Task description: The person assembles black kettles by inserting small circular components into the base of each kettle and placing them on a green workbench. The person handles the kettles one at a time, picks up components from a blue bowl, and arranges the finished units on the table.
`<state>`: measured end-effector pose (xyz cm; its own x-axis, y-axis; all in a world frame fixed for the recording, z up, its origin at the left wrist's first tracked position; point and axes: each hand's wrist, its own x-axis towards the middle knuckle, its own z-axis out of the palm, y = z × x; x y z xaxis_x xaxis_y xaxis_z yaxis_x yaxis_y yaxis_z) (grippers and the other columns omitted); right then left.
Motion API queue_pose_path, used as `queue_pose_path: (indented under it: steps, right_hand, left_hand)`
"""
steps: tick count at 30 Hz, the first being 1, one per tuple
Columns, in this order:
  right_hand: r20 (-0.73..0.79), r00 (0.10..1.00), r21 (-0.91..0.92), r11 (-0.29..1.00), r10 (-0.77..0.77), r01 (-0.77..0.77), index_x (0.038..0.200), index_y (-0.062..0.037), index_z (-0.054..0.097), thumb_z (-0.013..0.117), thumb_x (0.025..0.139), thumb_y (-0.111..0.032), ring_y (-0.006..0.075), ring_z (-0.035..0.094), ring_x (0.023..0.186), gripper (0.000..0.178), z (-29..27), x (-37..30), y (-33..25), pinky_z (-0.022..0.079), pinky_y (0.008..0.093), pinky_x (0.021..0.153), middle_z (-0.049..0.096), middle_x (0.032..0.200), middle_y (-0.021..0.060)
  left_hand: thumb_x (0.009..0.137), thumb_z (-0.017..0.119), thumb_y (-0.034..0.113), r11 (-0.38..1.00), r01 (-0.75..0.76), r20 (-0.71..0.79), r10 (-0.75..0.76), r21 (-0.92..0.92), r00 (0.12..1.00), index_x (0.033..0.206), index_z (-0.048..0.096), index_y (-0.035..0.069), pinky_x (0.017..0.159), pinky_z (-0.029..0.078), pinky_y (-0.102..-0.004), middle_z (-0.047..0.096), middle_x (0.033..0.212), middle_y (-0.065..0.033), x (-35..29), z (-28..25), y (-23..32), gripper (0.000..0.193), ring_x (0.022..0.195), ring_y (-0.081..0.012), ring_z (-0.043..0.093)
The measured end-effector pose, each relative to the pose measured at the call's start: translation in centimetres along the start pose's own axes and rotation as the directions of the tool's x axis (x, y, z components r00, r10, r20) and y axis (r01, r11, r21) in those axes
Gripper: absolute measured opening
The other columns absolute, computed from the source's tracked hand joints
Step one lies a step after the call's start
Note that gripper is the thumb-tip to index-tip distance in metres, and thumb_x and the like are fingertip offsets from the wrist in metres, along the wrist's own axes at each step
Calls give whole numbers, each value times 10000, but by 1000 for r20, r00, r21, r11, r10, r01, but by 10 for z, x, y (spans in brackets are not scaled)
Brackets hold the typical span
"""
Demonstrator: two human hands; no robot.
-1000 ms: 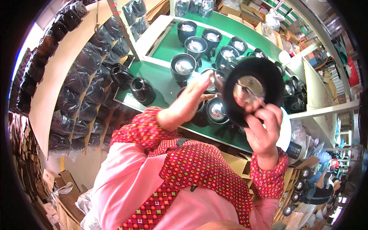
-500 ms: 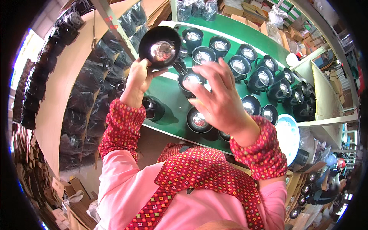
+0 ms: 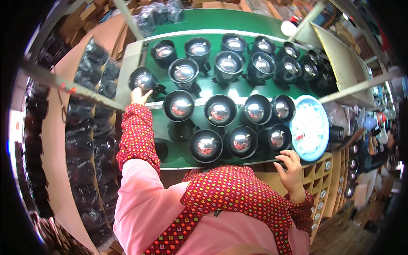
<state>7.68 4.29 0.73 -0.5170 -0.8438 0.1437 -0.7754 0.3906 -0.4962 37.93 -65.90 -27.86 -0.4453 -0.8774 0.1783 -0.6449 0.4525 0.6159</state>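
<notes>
My left hand (image 3: 139, 96) grips the near rim of a black cup-shaped pot (image 3: 143, 79) with a shiny silver bottom inside and a stubby handle on its right. This pot stands upright at the left end of the green work surface (image 3: 204, 25). Close to the front edge, my right hand (image 3: 291, 171) hovers with fingers loosely bent and apart, nothing visible in it. The nearest pot (image 3: 278, 138) to it stands just beyond its fingertips. Rows of similar pots, such as one in the middle (image 3: 220, 110), stand mouth up between my hands.
A light blue round basin (image 3: 312, 127) holding small white pieces sits at the right. Bagged dark items (image 3: 80, 148) line the shelf on my left. Pale frame bars (image 3: 76, 91) cross at both sides. Wooden pigeonholes (image 3: 316, 178) stand below right, cardboard boxes (image 3: 80, 17) at the back.
My left hand has brought its pot down from mid-air to the surface's left end. My right hand has moved from above the pots to the front right edge. The view has shifted.
</notes>
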Motion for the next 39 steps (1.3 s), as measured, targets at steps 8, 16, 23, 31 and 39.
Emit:
queue_pose_path:
  steps: [8, 16, 23, 31, 39]
  right_hand:
    - [-108, 912, 105, 917, 396, -386, 1040, -13, 729, 782, 859, -57, 384, 660, 1085, 194, 8, -105, 18, 526, 455, 958, 678, 1123, 169]
    - [-174, 805, 180, 822, 568, -540, 1030, -40, 735, 718, 941, -176, 380, 676, 1038, 163, 39, -193, 22, 547, 467, 923, 693, 1080, 154]
    - [-418, 166, 273, 297, 893, -915, 1039, -33, 726, 721, 917, -109, 408, 669, 1045, 143, 101, -383, 61, 543, 466, 903, 704, 1086, 188]
    - [-509, -236, 133, -195, 828, -972, 1457, -121, 581, 859, 817, -207, 468, 619, 1261, 703, 93, -564, 115, 526, 532, 1067, 652, 1338, 287]
    - [-362, -202, 153, -156, 910, -976, 1362, -121, 620, 839, 767, -157, 458, 610, 1286, 635, 97, -589, 153, 523, 495, 1103, 620, 1403, 251]
  left_hand:
    - [969, 779, 197, 994, 101, 321, -82, -44, 944, 1340, 647, -38, 946, 636, -460, 729, 1251, -199, 31, -28, 3, 459, 1090, -306, 708]
    - [1030, 583, 296, -121, 829, 702, -606, -546, 374, 1427, 606, -14, 1131, 549, -585, 607, 1477, -202, 50, -7, 65, 504, 1399, -439, 506]
    - [954, 637, 291, -11, 809, 391, -879, -588, 272, 1304, 637, 23, 956, 633, -538, 621, 1247, -195, 53, -24, 137, 441, 1180, -421, 571]
    - [1027, 587, 270, 408, 595, 419, -445, -692, 792, 1362, 609, 40, 929, 584, -439, 656, 1240, -131, 56, -52, 225, 407, 1111, -303, 630]
    - [1059, 578, 187, 449, 245, 277, 7, -859, 961, 1502, 517, 32, 1166, 422, -452, 577, 1439, -104, 0, -21, 352, 474, 1313, -256, 567]
